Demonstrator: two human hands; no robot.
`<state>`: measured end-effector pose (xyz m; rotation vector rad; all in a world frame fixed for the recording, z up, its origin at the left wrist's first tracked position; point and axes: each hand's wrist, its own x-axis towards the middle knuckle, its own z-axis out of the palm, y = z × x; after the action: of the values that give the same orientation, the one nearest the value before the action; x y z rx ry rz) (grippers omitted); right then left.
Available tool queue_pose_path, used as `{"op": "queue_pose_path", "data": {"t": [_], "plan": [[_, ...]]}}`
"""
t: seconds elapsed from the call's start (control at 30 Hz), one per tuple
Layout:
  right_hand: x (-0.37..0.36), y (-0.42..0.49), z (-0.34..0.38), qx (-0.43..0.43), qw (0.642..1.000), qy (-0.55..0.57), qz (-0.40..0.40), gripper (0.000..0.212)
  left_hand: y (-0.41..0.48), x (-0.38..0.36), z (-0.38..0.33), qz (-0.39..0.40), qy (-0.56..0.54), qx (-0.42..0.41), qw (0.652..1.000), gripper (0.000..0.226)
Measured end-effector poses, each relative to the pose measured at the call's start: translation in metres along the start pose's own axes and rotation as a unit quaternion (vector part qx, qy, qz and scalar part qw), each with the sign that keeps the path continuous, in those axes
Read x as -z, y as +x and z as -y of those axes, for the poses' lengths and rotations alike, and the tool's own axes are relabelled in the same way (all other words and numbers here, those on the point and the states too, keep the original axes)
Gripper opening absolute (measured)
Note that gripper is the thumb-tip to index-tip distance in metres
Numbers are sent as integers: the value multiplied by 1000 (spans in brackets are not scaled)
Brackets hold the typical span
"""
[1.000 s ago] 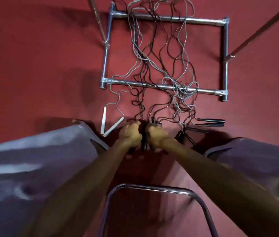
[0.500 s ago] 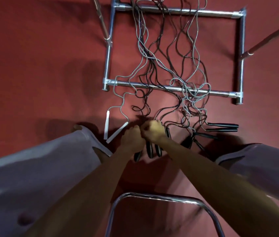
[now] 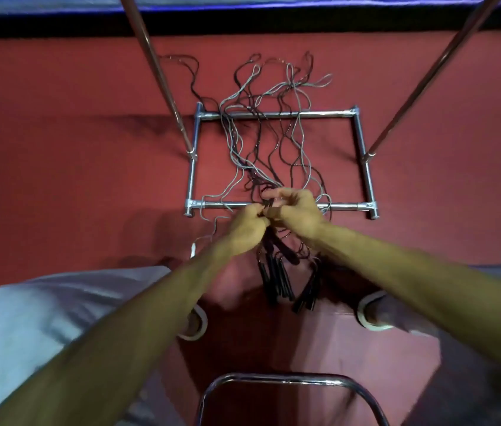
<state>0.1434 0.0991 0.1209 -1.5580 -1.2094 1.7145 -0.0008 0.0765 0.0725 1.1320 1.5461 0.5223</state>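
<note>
Several tangled skipping ropes, black and grey cords (image 3: 261, 142), trail across a red carpet and over a metal rack base (image 3: 363, 149). My left hand (image 3: 247, 224) grips a bunch of the black cords just in front of the near bar. My right hand (image 3: 296, 212) meets it there, its fingers pinching the same cords a little farther out. Below both hands hangs a cluster of black handles (image 3: 276, 279), lifted off the floor. A white handle (image 3: 193, 250) peeks out beside my left forearm.
Two slanted metal poles (image 3: 163, 75) rise from the sides of the rack base. My knees in light trousers and my shoes (image 3: 372, 315) flank the handles. A chrome chair frame (image 3: 286, 379) curves at the bottom. A dark and blue edge runs along the top.
Both hands have risen from the floor with the black ropes, moving forward over the near bar. The black handles now dangle below them. The camera has tilted up, showing more floor.
</note>
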Motion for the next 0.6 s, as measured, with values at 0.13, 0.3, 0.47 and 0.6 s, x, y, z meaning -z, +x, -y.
{"op": "queue_pose_path", "data": {"t": [0.13,0.3,0.47,0.6], "plan": [[34,-40,48,92,984,-147,45,33,-41,9,-58,9,-7,-28,1000,21],[87,-79,76,222,855,-468,2,77,-98,14,-112,99,191,-124,969,18],[82,-54,64,248,794,-525,181,60,-116,14,-161,152,53,-172,972,14],[75,-38,46,236,837,-478,123,22,-105,37,-161,152,21,-176,972,24]]}}
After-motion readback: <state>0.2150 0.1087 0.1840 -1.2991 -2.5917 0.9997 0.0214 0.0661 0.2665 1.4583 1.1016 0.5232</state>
